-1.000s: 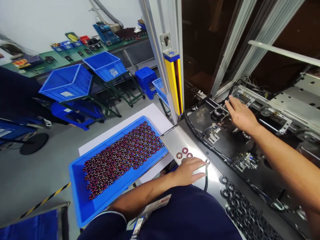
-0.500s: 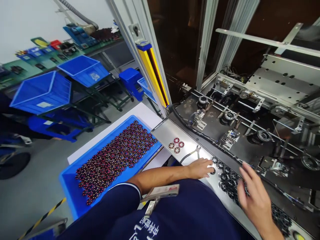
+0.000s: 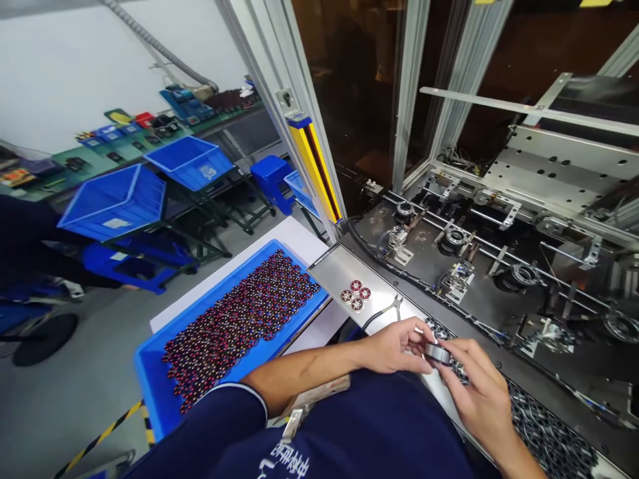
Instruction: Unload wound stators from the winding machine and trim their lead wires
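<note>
Fingers [image 3: 418, 324]: our left hand [image 3: 392, 347] and right hand [image 3: 479, 386] pinching one metal ring [image 3: 438, 353], left grip's kinda hidden
Pliers [image 3: 397, 305]: just beyond our left fingers

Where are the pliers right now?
In the head view, right of centre, the pliers lie on the metal ledge, just right of the four small round parts and just beyond the left hand.

I saw room for a hand over the steel ledge's far end [image 3: 328, 267]; nearer, four discs [image 3: 365, 293] and pliers [image 3: 396, 305] obstructed it; dark rings [image 3: 544, 419] crowded the other end; a post [image 3: 267, 63] flanked the first.
</note>
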Demonstrator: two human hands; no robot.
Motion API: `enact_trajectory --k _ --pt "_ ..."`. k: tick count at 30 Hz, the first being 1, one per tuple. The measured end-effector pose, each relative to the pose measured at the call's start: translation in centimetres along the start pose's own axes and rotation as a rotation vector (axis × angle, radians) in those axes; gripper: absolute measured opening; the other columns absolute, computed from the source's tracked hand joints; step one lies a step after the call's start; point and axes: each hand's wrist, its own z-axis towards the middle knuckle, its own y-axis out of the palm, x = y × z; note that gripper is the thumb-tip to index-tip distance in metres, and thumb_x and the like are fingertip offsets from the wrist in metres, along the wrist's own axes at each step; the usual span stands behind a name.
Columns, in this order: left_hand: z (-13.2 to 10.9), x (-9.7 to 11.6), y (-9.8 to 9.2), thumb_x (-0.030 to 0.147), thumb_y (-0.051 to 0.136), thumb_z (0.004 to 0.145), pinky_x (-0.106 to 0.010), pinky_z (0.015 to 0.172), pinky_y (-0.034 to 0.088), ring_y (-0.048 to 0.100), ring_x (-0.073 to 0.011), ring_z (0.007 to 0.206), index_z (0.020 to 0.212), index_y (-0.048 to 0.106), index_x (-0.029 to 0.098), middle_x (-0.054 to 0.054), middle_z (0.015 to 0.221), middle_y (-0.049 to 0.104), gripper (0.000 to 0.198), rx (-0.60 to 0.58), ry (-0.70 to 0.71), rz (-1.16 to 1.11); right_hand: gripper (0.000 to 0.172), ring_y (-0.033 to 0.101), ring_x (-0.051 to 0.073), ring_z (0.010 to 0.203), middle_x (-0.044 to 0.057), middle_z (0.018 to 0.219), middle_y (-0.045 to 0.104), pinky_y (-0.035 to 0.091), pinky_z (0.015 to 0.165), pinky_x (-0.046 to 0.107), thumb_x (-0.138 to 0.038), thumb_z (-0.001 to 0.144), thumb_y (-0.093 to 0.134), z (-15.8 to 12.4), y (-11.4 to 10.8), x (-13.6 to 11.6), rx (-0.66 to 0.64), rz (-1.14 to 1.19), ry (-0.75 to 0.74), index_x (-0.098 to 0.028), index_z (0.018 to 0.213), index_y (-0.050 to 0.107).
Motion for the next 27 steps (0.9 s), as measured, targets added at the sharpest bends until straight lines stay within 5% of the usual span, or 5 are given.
enact_trajectory --k 6,12,16,21,27 --pt "-0.6 0.6 -0.6 0.070 0.077 0.072 -0.031 0.077 0.055 0.068 -0.0156 0.076 0.113 0.062 0.015 -0.006 0.085 0.069 0.069 0.147 0.030 -0.049 0.064 0.065 0.035 0.112 0.009 0.124 0.067 0.057 0.089 0.059 -0.021 0.089 0.067 1.5 -0.1 -1.0 0.000 0.007 -0.056 -0.049 0.145 0.052" --pt "-2.6 4.2 -1.9 0.043 0.079 0.083 -0.029 0.083 0.054 0.069 -0.0167 0.081 0.116 0.076 0.014 -0.011 0.093 0.077 0.045 0.101 0.224 0.340 0.024 0.056 0.033 0.136 0.003 0.150 0.057 0.045 0.114 0.060 -0.041 0.099 0.058 4.5 -2.8 -1.9 -0.399 0.261 0.181 -0.039 0.108 0.080" --pt "-2.9 5.5 -2.3 0.036 0.073 0.089 -0.028 0.089 0.057 0.074 -0.0202 0.096 0.122 0.074 0.012 -0.017 0.109 0.078 0.041 0.013 0.322 0.475 0.033 0.042 0.033 0.148 0.007 0.162 0.042 0.025 0.125 0.057 -0.052 0.098 0.058 6.3 -3.5 -2.3 -0.656 0.458 0.393 -0.030 0.105 0.081" --pt "-2.5 5.6 -2.6 0.036 0.072 0.090 -0.030 0.100 0.055 0.073 -0.0223 0.111 0.123 0.074 0.015 -0.016 0.118 0.077 0.038 -0.010 0.377 0.435 0.040 0.029 0.030 0.155 0.007 0.166 0.034 0.019 0.127 0.053 -0.052 0.102 0.050 7.2 -3.4 -2.4 -0.833 0.548 0.364 -0.025 0.105 0.079" --pt "-2.0 4.6 -3.1 0.042 0.076 0.087 -0.030 0.086 0.059 0.074 -0.0170 0.089 0.135 0.065 0.016 -0.015 0.116 0.077 0.056 0.236 0.216 0.261 0.044 0.042 0.031 0.148 0.011 0.161 0.043 0.034 0.122 0.051 -0.053 0.102 0.048 12.1 -5.0 0.8 -0.762 0.428 0.257 -0.021 0.097 0.078"
